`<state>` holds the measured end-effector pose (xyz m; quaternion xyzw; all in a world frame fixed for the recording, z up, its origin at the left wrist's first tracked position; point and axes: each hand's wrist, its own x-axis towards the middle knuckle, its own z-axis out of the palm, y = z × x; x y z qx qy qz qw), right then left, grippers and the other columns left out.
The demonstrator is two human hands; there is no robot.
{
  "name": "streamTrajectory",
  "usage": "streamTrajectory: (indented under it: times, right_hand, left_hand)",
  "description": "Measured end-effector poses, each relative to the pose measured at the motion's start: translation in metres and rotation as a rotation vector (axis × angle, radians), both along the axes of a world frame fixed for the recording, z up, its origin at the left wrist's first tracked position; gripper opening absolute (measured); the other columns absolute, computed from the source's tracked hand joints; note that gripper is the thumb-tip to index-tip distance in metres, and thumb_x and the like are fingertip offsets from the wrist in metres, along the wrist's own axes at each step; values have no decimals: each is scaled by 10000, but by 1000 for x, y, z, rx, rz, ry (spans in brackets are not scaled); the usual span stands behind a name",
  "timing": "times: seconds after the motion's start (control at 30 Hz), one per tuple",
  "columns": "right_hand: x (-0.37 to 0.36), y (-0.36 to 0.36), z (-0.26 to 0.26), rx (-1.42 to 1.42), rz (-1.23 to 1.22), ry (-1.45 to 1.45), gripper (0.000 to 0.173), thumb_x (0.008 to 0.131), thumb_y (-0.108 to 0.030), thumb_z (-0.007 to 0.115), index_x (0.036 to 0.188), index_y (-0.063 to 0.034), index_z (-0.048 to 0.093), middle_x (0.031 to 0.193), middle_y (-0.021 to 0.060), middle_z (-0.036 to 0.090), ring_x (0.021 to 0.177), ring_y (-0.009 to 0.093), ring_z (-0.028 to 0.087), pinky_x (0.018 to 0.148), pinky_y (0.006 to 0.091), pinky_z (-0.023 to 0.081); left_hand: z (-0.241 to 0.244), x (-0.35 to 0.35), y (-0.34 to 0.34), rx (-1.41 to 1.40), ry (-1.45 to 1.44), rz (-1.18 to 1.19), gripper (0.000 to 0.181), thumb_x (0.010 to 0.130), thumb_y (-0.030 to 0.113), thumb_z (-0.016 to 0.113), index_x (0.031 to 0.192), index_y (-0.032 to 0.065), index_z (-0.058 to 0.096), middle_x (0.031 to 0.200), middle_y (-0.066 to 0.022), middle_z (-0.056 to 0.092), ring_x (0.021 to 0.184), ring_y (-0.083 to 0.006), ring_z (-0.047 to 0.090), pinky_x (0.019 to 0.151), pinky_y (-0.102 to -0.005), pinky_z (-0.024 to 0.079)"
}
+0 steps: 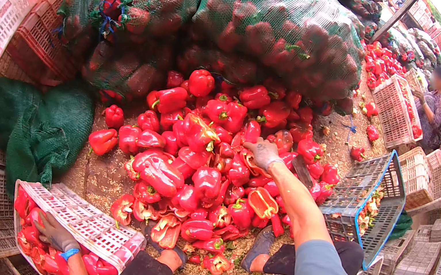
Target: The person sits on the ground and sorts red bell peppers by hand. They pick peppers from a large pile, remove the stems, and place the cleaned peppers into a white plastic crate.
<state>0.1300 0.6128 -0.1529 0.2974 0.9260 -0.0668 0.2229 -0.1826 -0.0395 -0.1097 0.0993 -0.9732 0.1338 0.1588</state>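
Note:
A large pile of red bell peppers (206, 183), some whole and some cut open, lies on the ground between my feet and beyond them. My right hand (263, 153), in a thin glove, reaches onto the middle of the pile; its fingertips touch the peppers, and a grip cannot be made out. At the lower left, my left hand (56, 232), gloved with a blue band at the wrist, rests on red pepper pieces (47, 259) inside a white and pink plastic crate (87, 224). Its fingers are spread over the pieces.
Green mesh sacks (278, 29) full of peppers stand behind the pile. An empty-looking green net (36, 124) lies left. A blue-rimmed crate (385, 200) holding pepper scraps (371, 206) stands right. Stacked crates (412, 274) line both sides. A person (433, 107) works at the upper right.

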Motion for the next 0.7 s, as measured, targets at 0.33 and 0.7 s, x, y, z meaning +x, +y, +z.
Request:
streamTrajectory:
  times: [0.33,0.7]
  right_hand:
    - [65,41,-42,-227,-2,285,432,757,-175,676,1168,-94,570,1067,205,676,996,423,653,878,510,510]
    - [63,5,-62,-92,-38,236,499,776,-392,748,1188,-118,684,1142,163,704,1080,357,662,919,454,528]
  left_hand:
    - [16,14,48,-133,-136,75,474,1044,437,409,1497,304,448,1631,-38,280,1392,-497,331,1093,-549,392]
    - [61,29,75,280,12,93,542,949,469,581,1421,213,510,1537,-161,351,1374,-545,320,1018,-674,399]
